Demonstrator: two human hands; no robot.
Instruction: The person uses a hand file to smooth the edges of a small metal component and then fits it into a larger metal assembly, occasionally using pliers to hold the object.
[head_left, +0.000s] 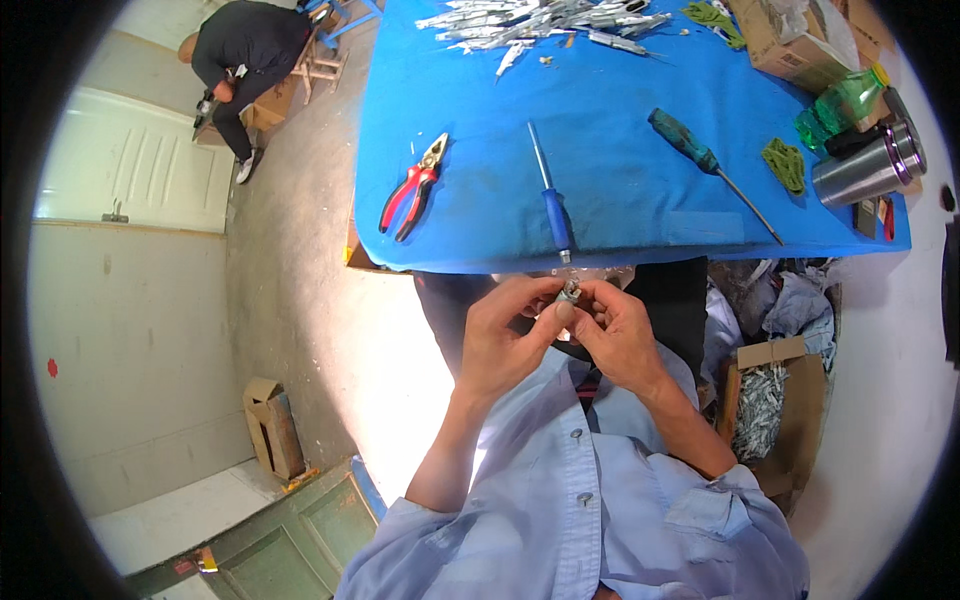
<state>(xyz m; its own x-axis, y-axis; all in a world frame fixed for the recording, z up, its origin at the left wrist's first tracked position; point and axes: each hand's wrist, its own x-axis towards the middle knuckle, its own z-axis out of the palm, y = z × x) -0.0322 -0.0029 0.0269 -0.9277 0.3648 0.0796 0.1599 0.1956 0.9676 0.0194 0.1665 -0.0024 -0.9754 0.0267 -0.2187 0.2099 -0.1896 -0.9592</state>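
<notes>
Just off the near table edge, above my lap, my left hand (506, 330) pinches a small metal part (570, 291) between thumb and fingers. From the other side my right hand (619, 334) grips the same part with its fingertips. The part's lower end is hidden by my fingers. Beyond the hands, a screwdriver with a blue handle (556, 217) lies on the blue table cover (480, 202), its handle towards me. To its left rest red-and-black combination pliers (415, 187). A screwdriver with a dark green handle (684, 142) lies slanted on the right.
Slim metal-and-white parts (540, 22) are heaped at the table's far side. A steel flask (862, 169), a green bottle (840, 109) and a cardboard box (787, 41) crowd the right. Below right stands a box of metal pieces (761, 412). Another person (251, 60) sits far left.
</notes>
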